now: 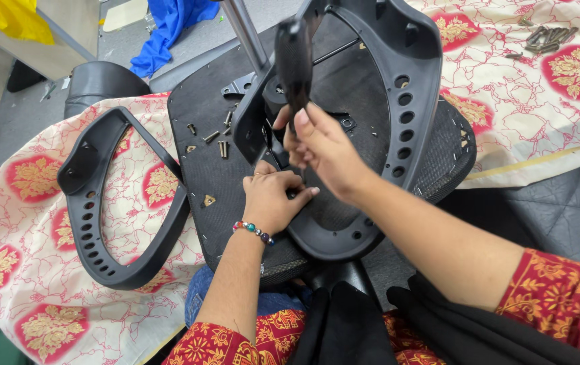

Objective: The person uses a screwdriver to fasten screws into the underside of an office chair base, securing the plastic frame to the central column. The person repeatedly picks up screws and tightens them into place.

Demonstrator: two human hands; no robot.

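An upturned black office-chair seat lies across my lap. A black plastic armrest frame with a row of holes stands on it. My right hand grips a black tool handle held upright over the seat's metal bracket. Just below, my left hand, with a bead bracelet on its wrist, presses its fingers against the seat near the tool's tip; what it pinches is hidden. Several loose screws lie on the seat underside to the left of the bracket.
A second black armrest frame lies at left on a red-and-cream patterned cloth. Several more screws sit on the cloth at top right. A metal tube, blue cloth and yellow cloth lie beyond.
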